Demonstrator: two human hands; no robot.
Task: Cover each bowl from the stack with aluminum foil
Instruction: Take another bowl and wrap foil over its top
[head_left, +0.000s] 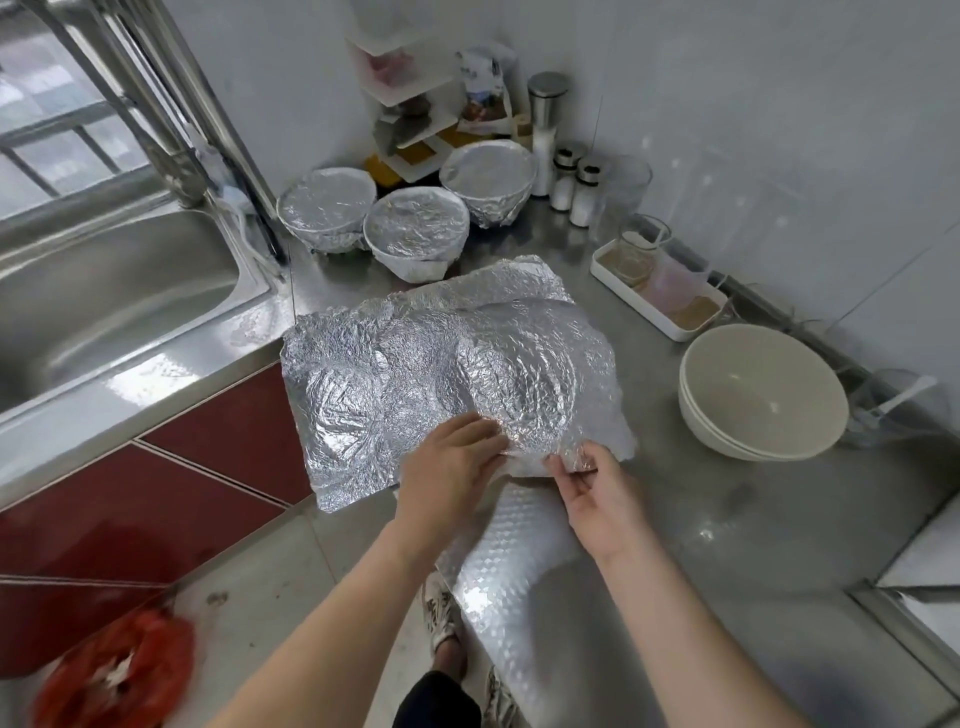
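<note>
Bare counter (727, 519) front-right — stacked bowls (761, 395) block beyond.

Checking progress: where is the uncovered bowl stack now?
In the head view, the stack of bowls sits at right on the counter, just in front of the white tray.

Crumpled foil sheet (415, 374) near stacked bowls (758, 395)

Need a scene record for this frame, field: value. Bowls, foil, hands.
covered: three foil-covered bowls at the back of the counter
uncovered: bowl stack right of the foil, bare
foil: foil sheet crumpled on the counter, bulging; underneath hidden
left hand: holds the sheet's near edge
right hand: pinches the same edge
</note>
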